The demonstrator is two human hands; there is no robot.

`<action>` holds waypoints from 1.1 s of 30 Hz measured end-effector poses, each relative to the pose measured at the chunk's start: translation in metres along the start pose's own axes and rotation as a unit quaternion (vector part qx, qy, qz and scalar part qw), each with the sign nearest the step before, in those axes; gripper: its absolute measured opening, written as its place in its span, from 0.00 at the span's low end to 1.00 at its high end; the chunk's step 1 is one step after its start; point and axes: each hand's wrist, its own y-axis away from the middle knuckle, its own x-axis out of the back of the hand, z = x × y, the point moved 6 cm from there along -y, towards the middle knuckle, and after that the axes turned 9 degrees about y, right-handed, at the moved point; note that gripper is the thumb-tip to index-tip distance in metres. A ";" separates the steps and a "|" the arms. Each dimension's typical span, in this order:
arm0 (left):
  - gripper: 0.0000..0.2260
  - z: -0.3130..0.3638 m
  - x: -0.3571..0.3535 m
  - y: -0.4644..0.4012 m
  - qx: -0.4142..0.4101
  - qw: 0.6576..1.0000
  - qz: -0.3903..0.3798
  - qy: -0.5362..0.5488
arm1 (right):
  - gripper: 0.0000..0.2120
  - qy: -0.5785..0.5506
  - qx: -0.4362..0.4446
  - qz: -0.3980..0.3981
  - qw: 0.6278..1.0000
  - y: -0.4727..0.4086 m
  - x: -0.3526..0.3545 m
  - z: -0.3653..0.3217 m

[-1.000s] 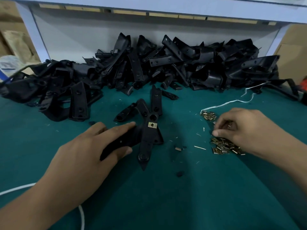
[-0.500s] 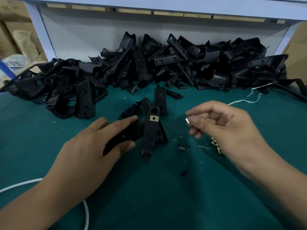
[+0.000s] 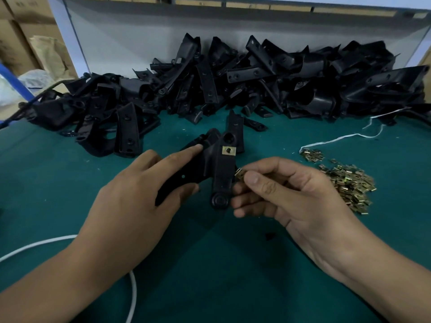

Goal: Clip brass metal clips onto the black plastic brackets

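Head view is showing, nearest the front edge of the green surface (image 3: 210, 264), a white cord (image 3: 130, 285) curving past the left forearm. Just beyond it the left hand (image 3: 130, 206) is pressing down on a black plastic bracket (image 3: 219, 173), its grip clenched around the bracket's left arm with the forefinger laid along the top. One brass clip (image 3: 228, 150) is already sitting on the upper part of that bracket, around a hole. The right hand (image 3: 286, 194) is pinching a second brass clip (image 3: 240, 174) between thumb and forefinger, its grip closed on the clip, which is touching or nearly touching the bracket's right edge partway down the stem. So the step in hand looks like seating a second clip on the same bracket. The next move probably calls for lining the clip's open mouth square with the edge and pushing it sideways until it is gripping, while the left hand is bracing the bracket against sliding; whether the mouth is facing the right way cannot be told. Toward the right edge a heap of loose clips (image 3: 347, 183) is lying, with a white string (image 3: 338, 136) trailing behind. Along the far edge a big pile of brackets (image 3: 256, 78) is waiting.
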 end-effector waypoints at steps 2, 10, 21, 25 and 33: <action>0.25 -0.001 0.000 0.000 0.001 1.000 0.000 0.005 | 0.07 0.011 0.011 0.004 1.000 0.001 0.001 -0.001; 0.24 -0.003 0.000 0.001 0.012 0.999 -0.011 0.043 | 0.10 0.050 0.048 0.023 0.997 0.000 0.003 -0.005; 0.26 -0.003 -0.005 0.000 -0.003 0.999 -0.034 0.019 | 0.09 0.098 0.064 0.027 0.993 0.003 -0.001 -0.010; 0.26 -0.002 -0.003 0.000 -0.011 0.999 -0.033 0.032 | 0.09 0.066 0.047 0.010 0.997 0.004 -0.002 -0.010; 0.23 0.009 -0.003 -0.001 -0.067 0.997 -0.028 0.029 | 0.11 -0.002 0.006 -0.030 1.000 0.002 -0.004 -0.006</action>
